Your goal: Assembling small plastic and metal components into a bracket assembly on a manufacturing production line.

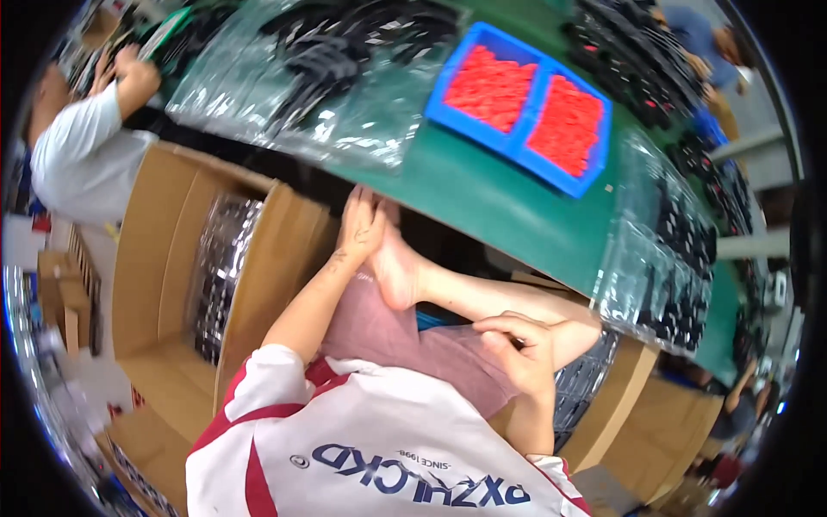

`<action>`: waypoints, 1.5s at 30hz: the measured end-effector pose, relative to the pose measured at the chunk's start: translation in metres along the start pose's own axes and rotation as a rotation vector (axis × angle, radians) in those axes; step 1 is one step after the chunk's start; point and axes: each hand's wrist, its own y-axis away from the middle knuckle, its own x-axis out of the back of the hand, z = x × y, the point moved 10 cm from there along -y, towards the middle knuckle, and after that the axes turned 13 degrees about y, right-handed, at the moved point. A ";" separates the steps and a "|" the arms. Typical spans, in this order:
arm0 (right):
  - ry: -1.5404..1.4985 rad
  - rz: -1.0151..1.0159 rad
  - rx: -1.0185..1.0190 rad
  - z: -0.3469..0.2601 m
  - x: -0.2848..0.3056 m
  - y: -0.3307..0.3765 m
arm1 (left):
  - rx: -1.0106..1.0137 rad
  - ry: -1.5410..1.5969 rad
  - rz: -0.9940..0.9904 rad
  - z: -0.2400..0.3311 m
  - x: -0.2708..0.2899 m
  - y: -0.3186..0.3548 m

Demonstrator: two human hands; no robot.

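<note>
My left hand lies against my bare foot, just below the table's near edge, its fingers stretched along the foot. No object shows in it. My right hand hovers over my bent leg near the knee, fingers loosely curled, with a gap between thumb and forefinger and nothing visible in between. Beyond both hands, on the green table, stands a blue two-compartment tray, out of reach of either hand. Small red pieces fill both compartments.
Clear plastic sheets with black parts cover the table's left; another plastic-covered batch lies right. An open cardboard box with wrapped black parts stands left of me, another box right. Co-workers sit around the table.
</note>
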 end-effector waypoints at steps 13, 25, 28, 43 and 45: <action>0.020 -0.286 0.054 0.031 -0.081 -0.022 | 0.217 0.062 0.111 -0.018 0.027 0.060; 0.016 -0.523 -0.019 0.030 -0.112 -0.010 | 0.558 0.508 0.177 -0.079 0.003 0.059; 0.070 -0.506 -0.077 0.036 -0.113 -0.013 | 0.593 0.359 0.085 -0.069 -0.001 0.057; 0.113 -0.466 -0.024 0.039 -0.102 -0.017 | -0.137 -0.240 -0.171 0.004 -0.009 -0.012; 0.107 -0.458 -0.026 0.040 -0.101 -0.015 | -0.150 -0.196 -0.217 0.010 -0.010 -0.013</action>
